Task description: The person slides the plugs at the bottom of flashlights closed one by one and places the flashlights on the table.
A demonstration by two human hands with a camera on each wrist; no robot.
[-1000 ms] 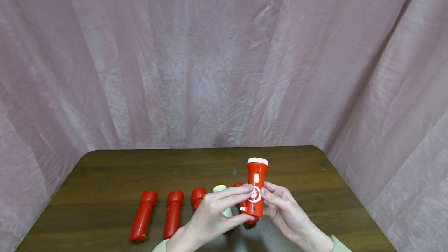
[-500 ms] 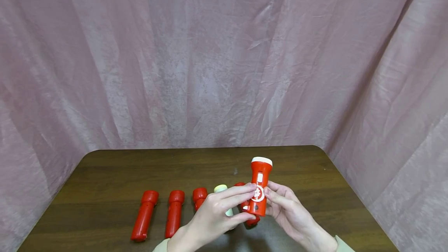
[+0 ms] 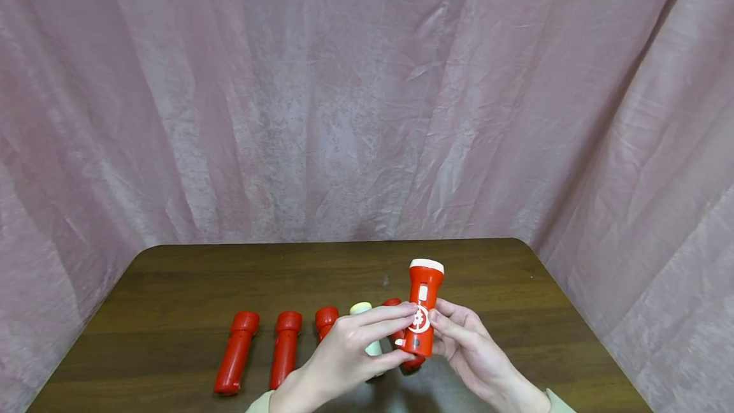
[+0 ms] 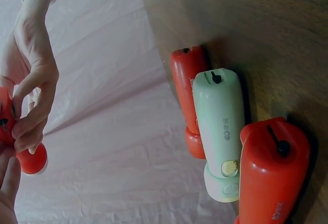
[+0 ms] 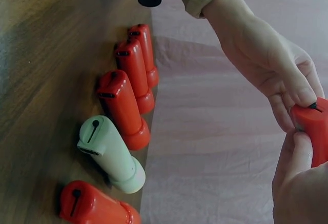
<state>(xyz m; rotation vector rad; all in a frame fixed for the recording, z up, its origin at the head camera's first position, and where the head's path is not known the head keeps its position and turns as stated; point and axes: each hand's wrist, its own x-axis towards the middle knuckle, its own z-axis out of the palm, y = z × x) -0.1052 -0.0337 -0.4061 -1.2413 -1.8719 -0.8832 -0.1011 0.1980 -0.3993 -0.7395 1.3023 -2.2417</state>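
Observation:
Above the table, both hands hold a red flashlight (image 3: 426, 278) with a white-rimmed head pointing up and away. A white switch and a round white emblem show on its body. My left hand (image 3: 346, 352) has its fingers over the emblem side and its thumb at the tail end; the right wrist view shows that thumb (image 5: 301, 92) on a small black slider at the tail. My right hand (image 3: 474, 350) grips the body from the right, thumb beside the emblem. In the left wrist view the flashlight (image 4: 33, 158) is largely covered by the hands.
A row of flashlights lies on the brown wooden table (image 3: 229, 273): red ones (image 3: 236, 354) to the left, a pale green one (image 3: 373, 348) partly behind my left hand, and another red one (image 3: 392, 303) behind the held flashlight. A pink curtain (image 3: 344, 113) hangs behind.
The held flashlight and both hands shift slightly right, then a little back left and down. The grip of both hands looks the same.

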